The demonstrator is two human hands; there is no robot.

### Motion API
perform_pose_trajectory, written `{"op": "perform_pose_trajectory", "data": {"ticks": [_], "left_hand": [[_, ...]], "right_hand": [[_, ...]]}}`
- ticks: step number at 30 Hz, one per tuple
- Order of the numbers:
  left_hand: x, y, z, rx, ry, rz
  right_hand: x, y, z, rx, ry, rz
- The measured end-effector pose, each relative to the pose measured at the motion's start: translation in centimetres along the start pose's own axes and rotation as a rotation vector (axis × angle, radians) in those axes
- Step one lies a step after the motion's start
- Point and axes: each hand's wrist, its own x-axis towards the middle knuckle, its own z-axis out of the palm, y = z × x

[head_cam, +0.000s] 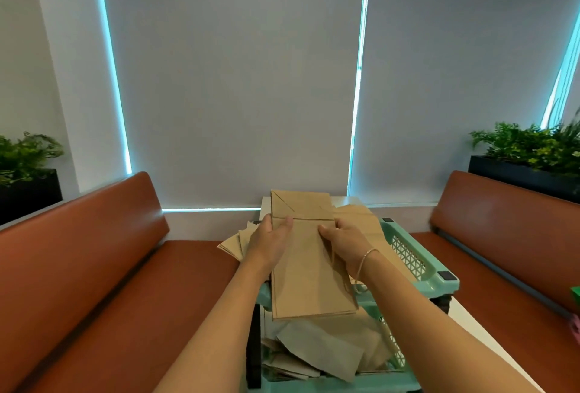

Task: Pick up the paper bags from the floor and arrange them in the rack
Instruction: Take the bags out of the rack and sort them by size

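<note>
**A:** What are your hands doing right now?

**B:** Both of your bare hands hold a flat, folded brown paper bag [309,270] out in front of you. Your left hand [272,242] grips its left edge, with the thumb on top and the fingers curled underneath. Your right hand [346,243], which wears a thin bracelet [365,259] at the wrist, pinches the right edge the same way, thumb on the face of the bag.

**A:** Where is the bag, then?

**B:** It hovers lengthwise just above a mint-green plastic rack with latticed sides [414,262]. The bag's folded bottom flap points away from you.

**A:** What is in the rack?

**B:** More brown paper bags [326,352] lie loosely heaped on the lower tier, and others [235,243] stick out past the upper tier on the left, behind your left hand.

**A:** And around it?

**B:** The rack stands on a white table [489,348] between two brown padded benches [103,267]. Grey roller blinds [235,79] cover the windows ahead, and green plants in dark planters [533,148] sit behind the bench backs.
</note>
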Motion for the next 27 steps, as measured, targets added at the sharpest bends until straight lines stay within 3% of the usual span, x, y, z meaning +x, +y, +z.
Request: {"op": "perform_pose_trajectory", "data": {"ticks": [8, 14, 17, 20, 23, 27], "left_hand": [[-0.8, 0.7, 0.3, 0.177, 0.024, 0.022], [-1.9, 1.5, 1.1, 0.563, 0.08, 0.264], [-1.9, 2.0, 0.6, 0.756, 0.211, 0.342], [-0.8, 2.2, -1.1, 1.048, 0.252, 0.187], [0.2, 1.7, -2.6, 1.294, 0.076, -0.027], [0.5, 1.0, -2.9, 1.417, 0.02, -0.039]], "right_hand": [[-0.1, 0.6, -3.1, -0.046, 0.151, -0.03], [-0.2, 1.4, -4.0, -0.006, 0.215, -0.032], [-0.1, 1.7, -4.1, 0.036, 0.231, -0.027], [-0.1, 1.8, -4.3, 0.087, 0.238, -0.024], [-0.3, 1.8, -4.4, 0.131, 0.246, -0.028], [-0.1, 1.9, -4.5, 0.159, 0.255, -0.028]]}}
